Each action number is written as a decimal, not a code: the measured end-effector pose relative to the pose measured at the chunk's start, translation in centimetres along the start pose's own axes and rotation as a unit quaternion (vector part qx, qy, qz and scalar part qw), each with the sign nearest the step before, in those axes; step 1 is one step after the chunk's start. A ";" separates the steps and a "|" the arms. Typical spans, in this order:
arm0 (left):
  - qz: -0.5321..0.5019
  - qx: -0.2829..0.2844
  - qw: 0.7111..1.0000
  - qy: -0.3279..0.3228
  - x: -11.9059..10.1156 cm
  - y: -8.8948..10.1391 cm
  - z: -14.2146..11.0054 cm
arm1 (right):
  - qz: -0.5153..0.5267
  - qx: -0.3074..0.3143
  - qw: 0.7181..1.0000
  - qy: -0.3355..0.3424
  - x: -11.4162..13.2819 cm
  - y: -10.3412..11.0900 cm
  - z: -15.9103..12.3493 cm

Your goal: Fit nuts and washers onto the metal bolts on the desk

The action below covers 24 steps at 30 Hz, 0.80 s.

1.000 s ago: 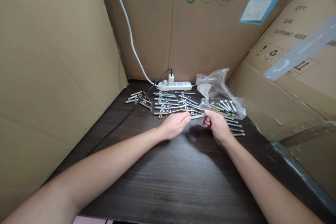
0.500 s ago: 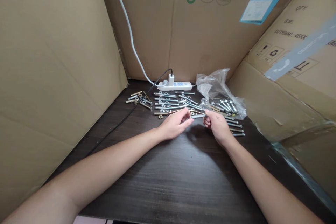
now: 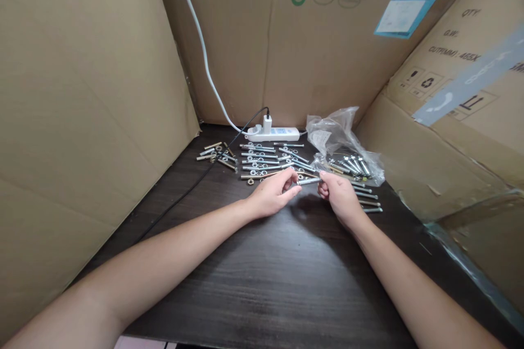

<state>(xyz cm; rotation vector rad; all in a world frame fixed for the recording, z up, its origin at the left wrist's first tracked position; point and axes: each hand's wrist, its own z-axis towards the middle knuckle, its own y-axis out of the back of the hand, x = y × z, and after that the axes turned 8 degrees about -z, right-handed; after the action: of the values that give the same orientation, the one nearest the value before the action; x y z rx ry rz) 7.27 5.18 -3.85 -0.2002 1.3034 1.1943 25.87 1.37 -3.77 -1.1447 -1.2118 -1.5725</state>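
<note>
A silvery expansion bolt [image 3: 309, 181] is held level between my two hands, just above the dark table. My right hand [image 3: 339, 193] is closed in a pinch around the bolt's right end. At its left end, the thumb and forefinger of my left hand [image 3: 273, 194] curl about the tip; the other fingers are bent behind. Whatever small part lies between those left fingertips is hidden. Beyond my left hand lie rows of metal rods with nuts and washers [image 3: 260, 162]. Several long bolts [image 3: 370, 196] lie side by side to the right of my right hand.
A loose pile of sleeves and nuts [image 3: 216, 155] lies at left under a black cable [image 3: 180, 198]. Behind the rows is a white power strip [image 3: 286, 133]. A clear plastic bag [image 3: 333, 131] with bolts sits back right. Cardboard boxes [image 3: 233, 54] wall in the table.
Both hands stay in nearly the same place and grip. The expansion bolt looks very slightly shifted between them; nothing else has visibly moved.
</note>
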 end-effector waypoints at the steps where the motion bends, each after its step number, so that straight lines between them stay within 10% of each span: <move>1: -0.001 0.003 1.000 0.001 -0.1 0.1 0.0 | 0.000 -0.001 1.000 0.000 0.0 0.0 0.0; 24: 0.029 0.041 0.999 -0.003 0.0 -0.1 0.0 | -0.135 -0.015 0.986 0.091 1.0 -0.3 -0.9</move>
<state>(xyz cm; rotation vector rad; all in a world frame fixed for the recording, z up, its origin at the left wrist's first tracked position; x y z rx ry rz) 7.28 5.13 -3.89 -0.1003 1.3589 1.1855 25.19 0.42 -2.94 -0.8580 -1.2633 -1.8597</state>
